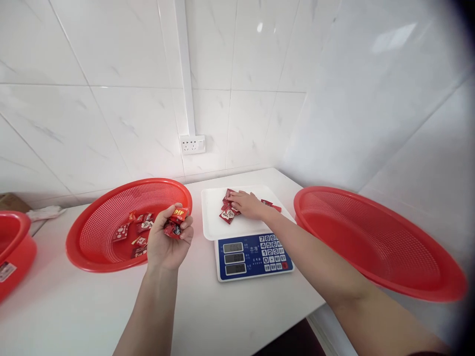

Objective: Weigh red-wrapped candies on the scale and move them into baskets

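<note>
My left hand [170, 240] is raised beside the mesh basket, fingers curled round several small red candy packets [179, 214]. A white weighing tray [215, 228] sits on a scale [256, 259] with a blue panel, number keys and three displays. Over this tray my right hand [248, 203] is palm down with its fingers stretched out, touching a small pile of red packets [227, 214]; its palm hides part of them. More red packets [267, 202] show just beyond that hand. Several similar packets [145, 223] lie in the red mesh basket [97, 217] on the left.
A second red mesh basket [374, 242] stands to the right of the scale, near the wall. Another red container [17, 257] is cut off at the left edge. A wall socket [193, 144] is behind the white table [208, 316].
</note>
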`<move>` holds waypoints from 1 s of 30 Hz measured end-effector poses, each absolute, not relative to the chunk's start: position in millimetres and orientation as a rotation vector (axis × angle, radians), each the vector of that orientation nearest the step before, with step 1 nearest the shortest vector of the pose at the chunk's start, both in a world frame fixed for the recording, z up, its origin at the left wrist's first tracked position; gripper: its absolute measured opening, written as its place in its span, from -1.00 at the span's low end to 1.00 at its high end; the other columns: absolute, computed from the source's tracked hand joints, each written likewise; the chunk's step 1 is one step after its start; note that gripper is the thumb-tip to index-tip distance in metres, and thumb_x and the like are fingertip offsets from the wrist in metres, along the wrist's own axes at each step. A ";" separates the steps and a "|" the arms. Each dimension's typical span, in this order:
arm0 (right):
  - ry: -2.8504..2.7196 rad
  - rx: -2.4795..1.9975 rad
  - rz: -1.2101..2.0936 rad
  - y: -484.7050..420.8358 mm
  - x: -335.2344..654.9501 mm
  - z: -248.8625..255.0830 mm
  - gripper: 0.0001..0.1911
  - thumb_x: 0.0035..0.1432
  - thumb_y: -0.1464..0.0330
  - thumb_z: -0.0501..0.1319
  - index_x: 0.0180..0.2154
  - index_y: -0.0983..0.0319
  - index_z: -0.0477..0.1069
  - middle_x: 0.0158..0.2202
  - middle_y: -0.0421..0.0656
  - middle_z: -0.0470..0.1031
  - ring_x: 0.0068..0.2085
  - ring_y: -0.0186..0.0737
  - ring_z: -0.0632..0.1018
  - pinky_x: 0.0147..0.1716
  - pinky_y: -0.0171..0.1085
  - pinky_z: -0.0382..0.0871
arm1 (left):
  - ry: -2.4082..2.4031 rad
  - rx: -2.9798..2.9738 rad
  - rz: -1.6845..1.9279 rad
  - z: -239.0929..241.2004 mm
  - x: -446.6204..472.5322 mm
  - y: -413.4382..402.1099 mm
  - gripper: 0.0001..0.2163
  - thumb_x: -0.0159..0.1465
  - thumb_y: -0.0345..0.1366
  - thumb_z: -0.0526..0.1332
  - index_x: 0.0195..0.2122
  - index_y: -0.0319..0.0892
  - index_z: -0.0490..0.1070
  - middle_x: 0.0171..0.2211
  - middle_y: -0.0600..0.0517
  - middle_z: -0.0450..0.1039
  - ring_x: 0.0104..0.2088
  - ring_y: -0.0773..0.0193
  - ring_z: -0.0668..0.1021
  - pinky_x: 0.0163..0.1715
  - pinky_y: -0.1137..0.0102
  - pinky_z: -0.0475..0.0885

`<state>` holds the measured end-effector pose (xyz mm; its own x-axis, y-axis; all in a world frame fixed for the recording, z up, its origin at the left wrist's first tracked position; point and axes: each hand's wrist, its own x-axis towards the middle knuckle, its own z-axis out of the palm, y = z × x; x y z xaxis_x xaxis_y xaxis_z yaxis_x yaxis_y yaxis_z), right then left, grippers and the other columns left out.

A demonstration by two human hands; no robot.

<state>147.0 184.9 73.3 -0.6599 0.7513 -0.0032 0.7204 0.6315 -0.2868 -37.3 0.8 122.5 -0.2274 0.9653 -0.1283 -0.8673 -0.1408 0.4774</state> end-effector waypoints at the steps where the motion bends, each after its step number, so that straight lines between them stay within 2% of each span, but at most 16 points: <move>1: -2.731 -1.242 0.401 184.5 150.5 73.3 -0.60 0.28 0.32 -0.09 0.08 0.06 0.33 0.25 -0.18 0.16 0.25 0.06 0.13 0.12 0.23 -0.03 | 0.540 0.240 1.724 122.4 -37.2 1.1 -0.95 0.15 -0.42 0.11 -0.38 -0.24 0.34 -0.54 0.11 0.24 -0.63 0.48 0.29 -0.77 0.62 0.19; 4: -2.713 -1.247 0.385 177.1 157.8 74.1 -0.59 0.30 0.29 -0.10 0.10 0.08 0.32 0.22 -0.15 0.21 0.25 0.04 0.12 0.13 0.17 0.00 | 0.550 0.245 1.704 121.5 -35.7 3.4 -0.95 0.14 -0.41 0.12 -0.38 -0.24 0.34 -0.54 0.11 0.24 -0.63 0.48 0.29 -0.77 0.62 0.19; 7: -2.743 -1.121 0.356 164.3 154.3 72.6 -0.57 0.29 0.20 -0.08 0.14 0.05 0.26 0.26 -0.19 0.14 0.28 0.01 0.04 0.16 0.17 -0.06 | 0.558 0.250 1.680 120.2 -33.4 5.4 -0.96 0.14 -0.41 0.12 -0.39 -0.24 0.34 -0.54 0.10 0.25 -0.63 0.48 0.29 -0.77 0.62 0.19; 9: -2.809 -1.018 0.344 156.5 150.2 70.5 -0.58 0.26 0.17 -0.01 0.11 0.07 0.31 0.27 -0.19 0.11 0.30 0.04 -0.01 0.17 0.20 -0.10 | 0.560 0.252 1.676 119.8 -32.5 5.5 -0.95 0.15 -0.41 0.11 -0.39 -0.25 0.34 -0.54 0.10 0.25 -0.64 0.48 0.29 -0.77 0.62 0.19; 12: -2.807 -1.006 0.303 147.0 153.6 69.1 -0.64 0.22 0.23 0.07 0.02 0.09 0.41 0.26 -0.17 0.14 0.30 0.08 0.00 0.17 0.20 -0.11 | 0.547 0.258 1.685 120.0 -32.6 4.0 -0.92 0.18 -0.42 0.07 -0.38 -0.25 0.34 -0.54 0.09 0.25 -0.63 0.47 0.30 -0.77 0.62 0.19; 17: -2.465 -1.016 0.371 122.3 191.9 75.2 -0.62 0.22 0.25 0.07 0.06 0.11 0.37 0.22 -0.15 0.23 0.28 -0.06 0.09 0.17 0.05 0.09 | 0.524 0.238 1.695 121.6 -34.6 1.7 -0.87 0.22 -0.40 0.02 -0.38 -0.26 0.33 -0.53 0.08 0.25 -0.62 0.47 0.29 -0.77 0.63 0.19; 24: -2.083 -1.106 0.475 73.5 244.3 56.7 -0.67 0.22 0.20 0.07 -0.04 0.11 0.44 0.03 -0.12 0.45 0.09 -0.10 0.40 0.08 -0.03 0.29 | 0.412 0.117 1.679 121.2 -40.5 2.3 -0.84 0.23 -0.29 0.05 -0.39 -0.26 0.31 -0.41 -0.03 0.35 -0.54 0.45 0.38 -0.74 0.66 0.27; 30: -2.011 -1.191 0.500 59.4 261.6 40.1 -0.70 0.21 0.18 0.08 -0.10 0.13 0.45 -0.05 -0.11 0.50 0.03 -0.10 0.45 0.02 -0.06 0.36 | 0.296 0.076 1.624 120.6 -39.8 2.0 -0.86 0.21 -0.27 0.08 -0.35 -0.26 0.30 -0.37 -0.04 0.37 -0.51 0.44 0.46 -0.71 0.66 0.36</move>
<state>261.6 59.4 40.1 -0.3009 0.8685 0.3940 0.5831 0.4944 -0.6446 -39.8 2.0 120.6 -0.0797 0.9884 -0.1294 -0.9704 -0.0473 0.2367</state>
